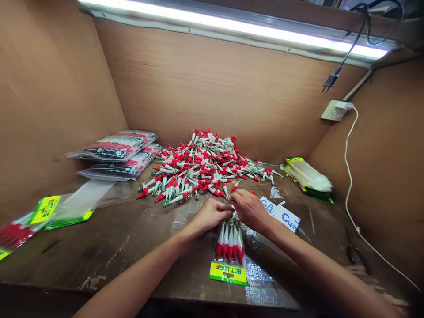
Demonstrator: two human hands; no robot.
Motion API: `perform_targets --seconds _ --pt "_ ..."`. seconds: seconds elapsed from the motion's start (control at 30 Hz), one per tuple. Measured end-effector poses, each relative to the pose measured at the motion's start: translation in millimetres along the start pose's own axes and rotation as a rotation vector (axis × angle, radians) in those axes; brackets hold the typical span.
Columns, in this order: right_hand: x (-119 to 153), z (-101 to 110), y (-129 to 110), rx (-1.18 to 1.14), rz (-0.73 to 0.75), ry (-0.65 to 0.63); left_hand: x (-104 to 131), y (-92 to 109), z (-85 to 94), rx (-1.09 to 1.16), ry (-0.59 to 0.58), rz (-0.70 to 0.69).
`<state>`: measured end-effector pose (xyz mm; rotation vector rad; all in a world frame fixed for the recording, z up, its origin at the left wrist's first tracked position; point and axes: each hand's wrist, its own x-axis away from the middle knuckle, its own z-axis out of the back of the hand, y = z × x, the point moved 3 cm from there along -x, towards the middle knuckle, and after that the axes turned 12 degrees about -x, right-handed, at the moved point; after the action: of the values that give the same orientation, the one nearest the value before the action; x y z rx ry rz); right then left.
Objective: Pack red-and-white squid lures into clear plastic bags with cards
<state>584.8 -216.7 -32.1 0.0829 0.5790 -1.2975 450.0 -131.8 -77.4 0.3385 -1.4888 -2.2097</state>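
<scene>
Pinching at the far end of the BCT LURE packet, flat on the surface, left hand and right hand nearly meeting! Best kept taut there, clear of green hooks, red-and-white squid jigs aligned.

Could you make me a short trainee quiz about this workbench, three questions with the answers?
1. True or false: the left hand and right hand are at the end of the lure packet opposite its yellow-and-green header.

2. What lies beside the right wrist?
A) a hammer
B) a card with blue writing
C) a red mug

3. Which two main colours do the bodies in the loose lure pile show?

Key: 1. True. 2. B. 3. Red and white.
</scene>
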Motion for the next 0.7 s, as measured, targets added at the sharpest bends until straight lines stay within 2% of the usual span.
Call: perform_targets --seconds 0.2,0.37,0.53,0.7 --pt "11.2 -4.1 -1.7 -0.099 -0.132 0.188 0.8 4.8 1.1 0.06 -0.02 0.036" --pt "31.0 1.6 -1.2 -0.24 -0.286 0.323 -1.9 8.8 -7.0 0.089 -0.049 0.061" --pt "44.6 6.9 -6.0 -0.307 -0.366 0.346 0.8 11.3 -14.1 0.096 -0.087 0.086" --pt "50.6 1.7 -9.9 -0.249 -0.349 0.384 2.6 10.0 -16.1 0.116 -0.108 0.111"
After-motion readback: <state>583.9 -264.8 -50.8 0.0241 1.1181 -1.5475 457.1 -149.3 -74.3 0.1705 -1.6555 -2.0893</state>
